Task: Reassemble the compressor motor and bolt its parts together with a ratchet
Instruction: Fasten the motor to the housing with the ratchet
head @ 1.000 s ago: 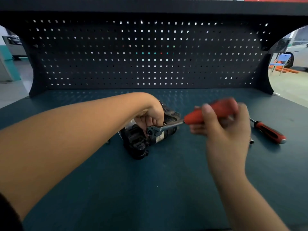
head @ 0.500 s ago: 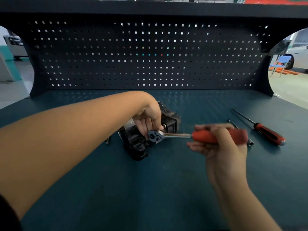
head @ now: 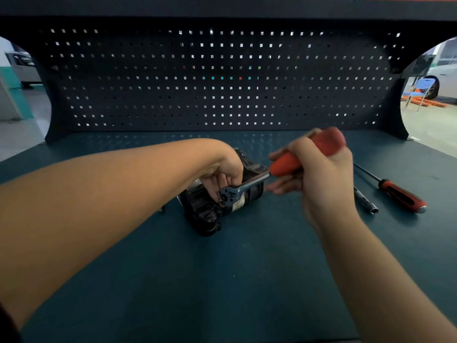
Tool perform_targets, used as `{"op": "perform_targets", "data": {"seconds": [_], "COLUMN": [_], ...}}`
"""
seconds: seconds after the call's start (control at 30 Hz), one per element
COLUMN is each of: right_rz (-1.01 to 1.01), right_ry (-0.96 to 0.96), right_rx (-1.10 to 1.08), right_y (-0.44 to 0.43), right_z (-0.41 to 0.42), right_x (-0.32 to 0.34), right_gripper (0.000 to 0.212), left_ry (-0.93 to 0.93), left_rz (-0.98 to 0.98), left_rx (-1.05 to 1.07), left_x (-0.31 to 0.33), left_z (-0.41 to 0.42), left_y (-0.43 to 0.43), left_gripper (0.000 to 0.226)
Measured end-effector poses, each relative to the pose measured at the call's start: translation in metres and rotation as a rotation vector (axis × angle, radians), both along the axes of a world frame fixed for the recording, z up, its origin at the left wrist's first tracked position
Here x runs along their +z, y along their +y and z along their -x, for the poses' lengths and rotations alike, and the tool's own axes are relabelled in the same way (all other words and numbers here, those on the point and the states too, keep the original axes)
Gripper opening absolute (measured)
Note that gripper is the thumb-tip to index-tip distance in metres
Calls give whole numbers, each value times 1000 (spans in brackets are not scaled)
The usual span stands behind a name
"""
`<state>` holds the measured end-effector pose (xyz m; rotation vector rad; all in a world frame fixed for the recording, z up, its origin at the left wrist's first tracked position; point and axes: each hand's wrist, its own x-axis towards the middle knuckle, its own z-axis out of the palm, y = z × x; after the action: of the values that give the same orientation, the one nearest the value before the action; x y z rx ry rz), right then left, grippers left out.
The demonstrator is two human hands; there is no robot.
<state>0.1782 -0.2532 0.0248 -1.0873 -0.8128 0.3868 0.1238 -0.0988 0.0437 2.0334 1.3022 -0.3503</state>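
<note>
Your right hand point(head: 319, 169) has swung the ratchet point(head: 247, 185) handle back, away from you, so another stroke on the bolt looks under way. Its fingers wrap the red grip. Your left hand point(head: 222, 174) clamps the compressor motor point(head: 205, 214), which lies on its side. The ratchet's long axis runs from its head on the motor's top out rightward and rearward.

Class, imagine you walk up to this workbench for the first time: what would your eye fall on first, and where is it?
The red-handled ratchet stands out at centre, gripped by the right hand, its metal head set on the black motor that the left hand holds on the bench. To the right lies a red-and-black screwdriver, and a dark pegboard fills the back.
</note>
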Motion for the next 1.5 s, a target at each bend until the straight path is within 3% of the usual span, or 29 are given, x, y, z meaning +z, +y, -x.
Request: {"op": "perform_targets", "data": {"seconds": [0.1,0.17,0.3,0.4,0.57,0.67,0.8,0.93,1.0,1.1,1.27,1.37,1.5], "right_rz": [115,125,-84,-272,-336,-280,-83,198,270,107,-128,-179,-184], "right_ry": [-72,-43,145,280,335,286,47,-88,-116,12,292,341,354], "right_rx": [54,89,11,-24,-36,6,79,205,277,197,147,149,127], "right_y": [11,10,-12,-25,-26,-22,-4,12,12,3,-21,-25,-27], "right_z": [-5,-8,-6,10,18,10,-4,-16,-18,-18,-12,-10,-11], "right_x": [20,23,-19,-64,-90,-69,-16,27,30,8,-56,-79,-85], "right_gripper": [15,13,21,30,31,27,7,19,22,18,36,48,48], "left_ry": [7,2,-23,-29,-31,-43,-70,-72,-60,-26,93,178,400], "left_rz": [1,-11,-27,0,-15,-56,-84,-86,-82,-129,-101,-129,-334], "left_rx": [19,25,14,-16,-31,-32,9,9,-9,-21,-76,-133,-326], "left_x": [-1,-2,-2,1,0,-2,-1,-1,-1,0,4,8,10], "left_z": [0,0,2,2,2,2,3,2,1,1,-1,-6,-17], "left_y": [-2,-3,0,1,-2,-1,-2,-2,-3,-2,1,-4,-16], "left_gripper": [45,38,16,16,22,21,8,33,28,16,25,28,30]}}
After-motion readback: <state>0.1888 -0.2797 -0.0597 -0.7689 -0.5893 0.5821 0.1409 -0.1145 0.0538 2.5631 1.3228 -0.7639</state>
